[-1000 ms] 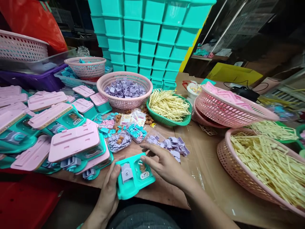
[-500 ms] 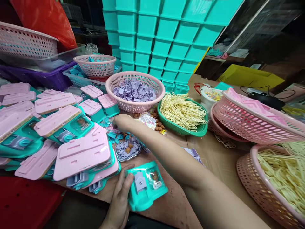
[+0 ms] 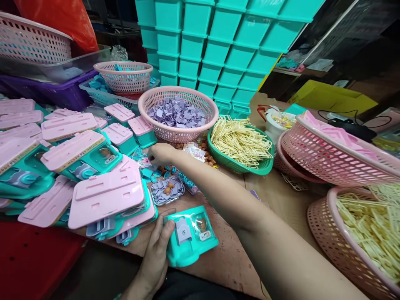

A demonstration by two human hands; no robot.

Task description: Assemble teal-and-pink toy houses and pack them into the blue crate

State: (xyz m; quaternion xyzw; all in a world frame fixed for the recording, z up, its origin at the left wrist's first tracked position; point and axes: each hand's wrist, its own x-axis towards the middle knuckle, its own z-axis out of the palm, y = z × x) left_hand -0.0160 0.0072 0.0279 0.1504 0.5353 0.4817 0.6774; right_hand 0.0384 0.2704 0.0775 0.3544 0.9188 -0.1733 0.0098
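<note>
Reaching right hand (image 3: pixel 159 154) crosses over teal toy (image 3: pixel 190 235).

I can read one marking only: "HAPPY PET HOUSE" along the gold edge strip of a pink lid (image 3: pixel 73 150) lying on a teal toy base (image 3: pixel 103 160) in the pile to my left. Print on the small packets (image 3: pixel 195 152) is too blurred to read.

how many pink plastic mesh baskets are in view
6, maybe more hidden: top left, back with blue parts, centre with purple pieces, two nested at right, bottom right with cream sticks.
</note>
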